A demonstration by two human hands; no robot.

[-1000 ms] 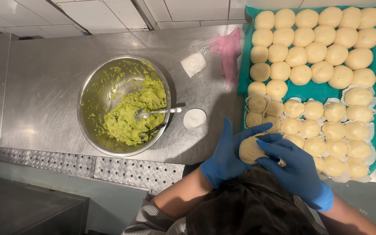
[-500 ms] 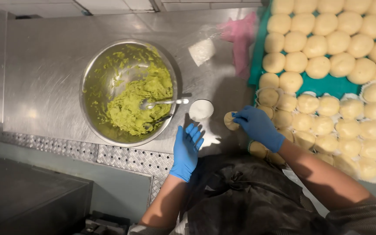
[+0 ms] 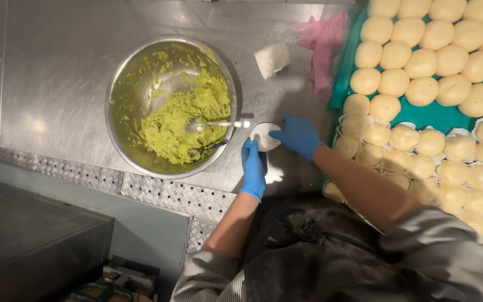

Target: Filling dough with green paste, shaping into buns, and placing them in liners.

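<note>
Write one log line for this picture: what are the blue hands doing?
left hand: touching white disc | right hand: on disc | bowl of green mash: beside | dough balls: on tray

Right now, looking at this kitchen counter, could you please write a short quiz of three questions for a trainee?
1. True or false: the round steel bowl holds green paste.
2. What do both blue-gloved hands, left hand and right hand, touch?
A. a pink cloth
B. a small flat white disc
C. a spoon
3. Fill in: the pale dough balls lie on a ____ tray.

Key: 1 true; 2 B; 3 green.
</note>
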